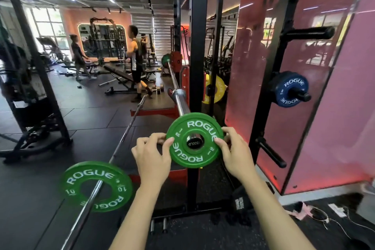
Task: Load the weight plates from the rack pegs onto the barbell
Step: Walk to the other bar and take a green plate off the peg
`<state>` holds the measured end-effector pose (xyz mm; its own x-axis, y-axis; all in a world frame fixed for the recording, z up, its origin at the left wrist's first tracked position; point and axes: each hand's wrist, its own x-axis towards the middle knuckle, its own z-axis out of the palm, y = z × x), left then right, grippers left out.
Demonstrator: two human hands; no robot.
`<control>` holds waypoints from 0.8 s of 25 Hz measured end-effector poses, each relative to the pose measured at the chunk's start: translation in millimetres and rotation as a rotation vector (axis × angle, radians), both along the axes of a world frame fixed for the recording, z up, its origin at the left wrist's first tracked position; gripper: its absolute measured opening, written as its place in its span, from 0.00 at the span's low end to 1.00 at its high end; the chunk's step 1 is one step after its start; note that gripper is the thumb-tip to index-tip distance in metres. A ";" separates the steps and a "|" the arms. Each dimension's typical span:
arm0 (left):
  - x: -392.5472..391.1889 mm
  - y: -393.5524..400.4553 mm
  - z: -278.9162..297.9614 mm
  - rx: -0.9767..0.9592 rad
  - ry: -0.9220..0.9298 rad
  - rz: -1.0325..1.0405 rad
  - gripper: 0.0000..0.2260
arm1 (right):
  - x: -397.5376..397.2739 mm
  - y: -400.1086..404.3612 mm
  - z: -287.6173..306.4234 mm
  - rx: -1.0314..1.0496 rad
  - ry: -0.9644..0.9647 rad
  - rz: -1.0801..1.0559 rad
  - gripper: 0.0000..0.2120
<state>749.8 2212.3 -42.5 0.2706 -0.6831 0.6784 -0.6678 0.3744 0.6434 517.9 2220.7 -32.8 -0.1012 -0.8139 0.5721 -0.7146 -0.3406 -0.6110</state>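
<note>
I see the small green plate [194, 140] sitting on the barbell [181, 102] end, between my left grip [152, 155] and right grip [235, 152], both pinching its rim.

I see both hands on a small green plate [194, 140] at the end of the barbell sleeve [181, 103]; the sleeve's end cap shows through the plate's centre hole. Left hand [152, 158] pinches the plate's left edge, right hand [235, 152] its right edge. A blue plate [290, 89] sits on a rack peg [304, 96] to the right. A larger green plate [95, 185] is on a second bar [121, 138], lower left.
</note>
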 end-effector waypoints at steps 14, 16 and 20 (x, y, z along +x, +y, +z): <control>6.2 -48.7 -17.0 0.120 -0.005 -0.095 0.07 | 15.2 -41.3 -8.9 0.090 0.051 -0.164 0.11; 8.2 -55.0 -11.6 0.141 -0.041 -0.082 0.10 | 20.1 -47.6 -5.0 0.100 0.096 -0.195 0.14; 10.2 -57.0 -7.4 0.141 -0.106 -0.014 0.23 | 28.5 -46.9 -3.6 0.010 0.140 -0.223 0.26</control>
<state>760.0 2155.3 -50.0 0.1920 -0.7769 0.5997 -0.7302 0.2952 0.6162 546.4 2173.8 -36.4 -0.1994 -0.7861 0.5851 -0.8493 -0.1592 -0.5034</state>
